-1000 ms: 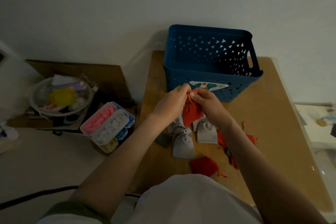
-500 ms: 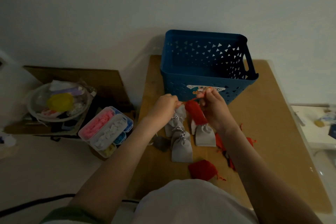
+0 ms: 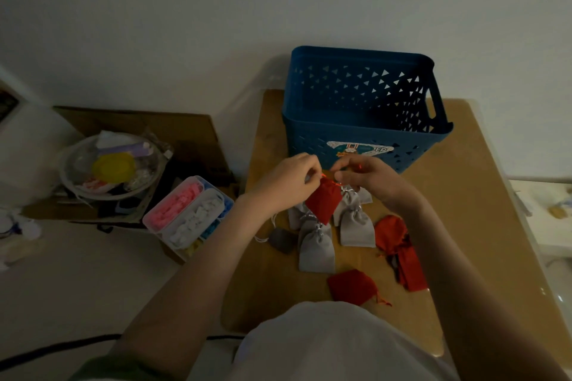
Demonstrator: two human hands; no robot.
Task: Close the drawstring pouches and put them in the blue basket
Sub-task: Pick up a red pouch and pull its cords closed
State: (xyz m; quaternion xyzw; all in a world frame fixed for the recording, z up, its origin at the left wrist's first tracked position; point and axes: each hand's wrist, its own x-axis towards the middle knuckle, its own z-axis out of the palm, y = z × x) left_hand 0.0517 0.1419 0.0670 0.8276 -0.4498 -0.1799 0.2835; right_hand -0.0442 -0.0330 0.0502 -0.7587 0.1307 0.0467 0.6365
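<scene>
Just below left grip (image 3: 288, 182), right grip (image 3: 368, 178): red pouch (image 3: 323, 204).

Basket (image 3: 309, 139) top open from above; its near wall stands just behind the held red pouch (image 3: 323, 202). Grey pouches (image 3: 356, 226) crowd mid-table (image 3: 479, 210), red pouches (image 3: 391, 233) right and at near edge. Bare strip right of basket, also front-left.

Single head-worn wide-angle view, looking forward and down, close over the wooden table (image 3: 483, 195), wall beyond
</scene>
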